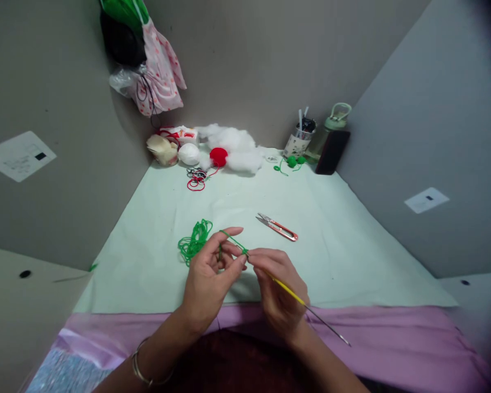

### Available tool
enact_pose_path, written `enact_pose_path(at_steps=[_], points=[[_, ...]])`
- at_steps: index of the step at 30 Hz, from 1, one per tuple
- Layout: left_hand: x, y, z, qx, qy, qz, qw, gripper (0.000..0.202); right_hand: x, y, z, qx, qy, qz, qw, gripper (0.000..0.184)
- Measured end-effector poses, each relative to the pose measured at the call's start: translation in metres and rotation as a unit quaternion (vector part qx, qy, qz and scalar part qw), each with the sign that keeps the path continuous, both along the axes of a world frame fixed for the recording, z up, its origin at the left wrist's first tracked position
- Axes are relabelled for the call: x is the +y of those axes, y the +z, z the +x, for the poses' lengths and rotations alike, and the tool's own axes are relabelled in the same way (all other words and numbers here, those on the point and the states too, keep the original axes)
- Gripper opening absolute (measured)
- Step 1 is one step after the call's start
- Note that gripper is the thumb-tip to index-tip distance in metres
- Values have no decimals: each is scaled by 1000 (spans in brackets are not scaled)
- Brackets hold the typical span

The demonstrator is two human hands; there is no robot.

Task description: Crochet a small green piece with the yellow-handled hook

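Grey partition walls [270,71] enclose a desk [364,262] spread with pale green cloth, on which a pair of orange-handled thread snips [277,227] lies. Beyond the snips, along the far edge, sit a red yarn ball [218,157] and white stuffing [245,155]; beyond and to their right stand a green bottle [325,139] and a dark phone [332,153].

On the near side of the snips, the left hand [213,270] pinches green yarn at the thumb tip, its index finger raised with a taut strand [234,242] running down from it to the pinch. To the left of the snips, past this hand's knuckles, lies a loose yarn heap [194,243]; the left hand is the nearer one to it.

Also nearer than the snips, the right hand [282,284] is closed around a yellow-handled crochet hook [288,289]. The hook's long axis slants like the snips but more steeply: its working end points up and left into the left hand's pinch, while its bare metal end trails down and right past the wrist. Exactly how the yarn loops there is too small to tell.
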State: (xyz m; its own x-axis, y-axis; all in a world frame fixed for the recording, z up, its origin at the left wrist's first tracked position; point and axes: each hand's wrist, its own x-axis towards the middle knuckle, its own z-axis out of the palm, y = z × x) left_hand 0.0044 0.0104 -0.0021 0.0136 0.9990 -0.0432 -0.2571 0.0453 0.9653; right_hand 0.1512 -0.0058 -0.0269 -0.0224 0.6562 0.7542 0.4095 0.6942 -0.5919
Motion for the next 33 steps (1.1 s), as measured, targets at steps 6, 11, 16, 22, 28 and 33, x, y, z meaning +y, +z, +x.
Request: enact_pose_path(at_steps=[6,11,16,22,28,33], points=[[1,7,-1,-183,-100,-113,971,52,-2,-16,12,-129,-33,84,988,51],[5,8,-4,-221,-139,-153,953,56,0,4,15,-2,23,-21,1000,43],[6,1,-8,-128,-98,-60,985,51,0,15,20,93,66,-114,987,28],[1,4,-12,-23,-81,-16,996,47,3,18,22,217,115,-169,955,22],[3,5,-11,-11,-65,-9,998,46,6,20,23,232,112,-183,949,17],[4,1,-8,-34,-126,-18,991,40,15,17,15,231,173,-198,937,16]])
